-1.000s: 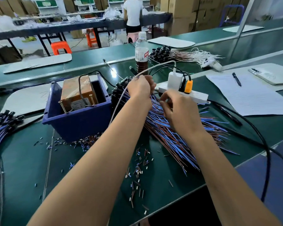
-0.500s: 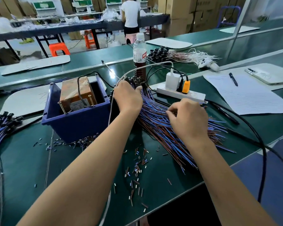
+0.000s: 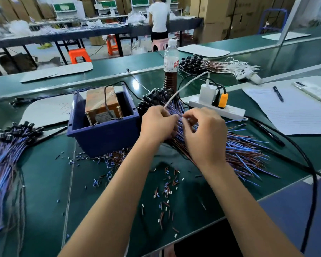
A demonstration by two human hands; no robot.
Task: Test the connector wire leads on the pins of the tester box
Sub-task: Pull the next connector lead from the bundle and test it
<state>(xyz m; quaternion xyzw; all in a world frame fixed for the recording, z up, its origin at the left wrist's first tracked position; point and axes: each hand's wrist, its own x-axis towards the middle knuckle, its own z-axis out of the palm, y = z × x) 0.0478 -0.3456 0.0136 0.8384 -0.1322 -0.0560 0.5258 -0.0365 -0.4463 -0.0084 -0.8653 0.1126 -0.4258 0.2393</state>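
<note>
On the green counter point(image 3: 44, 182), just right of the blue bin point(image 3: 104, 134), both hands work over the wire bundle point(image 3: 239, 151). Left hand point(image 3: 157, 123): fingers curled, tips buried among the blue and brown leads near the black connector ends point(image 3: 152, 98); appears to pinch a few leads, though motion blur hides exactly which. Right hand point(image 3: 205, 132): fingers curled downward, thumb and forefinger closed on thin leads just beside the left hand's fingertips. The two hands nearly touch.

Tester box point(image 3: 102, 104), tan and taped, sits inside the blue bin, well clear of both hands. Two threaded metal pins point(image 3: 88, 118) stand at its near edge; a black cable loops over its top. No lead touches the pins.

The bundle fans out toward the right, loose ends pointing to the counter's near edge. A white cord point(image 3: 183, 86) arcs from the left hand up to a white charger point(image 3: 208, 93) plugged into a power strip point(image 3: 220, 108), beside an orange plug point(image 3: 223, 100).

Short cut bits of wire insulation point(image 3: 167, 190) scatter across the counter in front of the bin and between the forearms. A second bundle point(image 3: 6, 156) lies at far left. A bottle point(image 3: 171, 65) of dark liquid stands behind the connectors. Paper sheet point(image 3: 293, 112) with a pen point(image 3: 278, 93) lies at right, a phone point(image 3: 312, 89) beyond it. A thick black cable point(image 3: 304, 160) curves along the right edge.
</note>
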